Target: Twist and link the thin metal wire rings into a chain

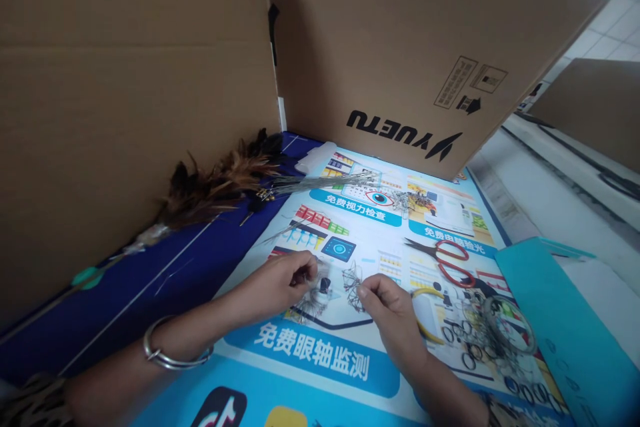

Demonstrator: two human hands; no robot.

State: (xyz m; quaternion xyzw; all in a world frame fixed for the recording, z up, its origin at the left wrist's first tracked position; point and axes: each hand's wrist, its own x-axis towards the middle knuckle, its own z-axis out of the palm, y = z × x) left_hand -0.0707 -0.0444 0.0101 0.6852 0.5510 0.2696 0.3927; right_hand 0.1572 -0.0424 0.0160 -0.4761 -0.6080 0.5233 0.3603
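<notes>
Bracelet (173,353) on its wrist, left hand (283,282) pinches a small wire bunch (311,303); right hand (387,303) grips a wire cluster (353,280) just beside, on the poster (280,383). Red scissors (447,259) at 2 o'clock, feather duster (215,187) at 10.

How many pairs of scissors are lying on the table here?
1. The red-handled scissors lie on the printed poster, just beyond the right hand; the tangle of wire rings nearby could hide more.

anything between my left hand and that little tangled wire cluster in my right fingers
Nothing visible does. The right hand pinches the small tangled silver wire cluster, and the left hand, itself pinching a bunch of thin silver wires, sits close beside it over the printed blue and white poster.
</notes>
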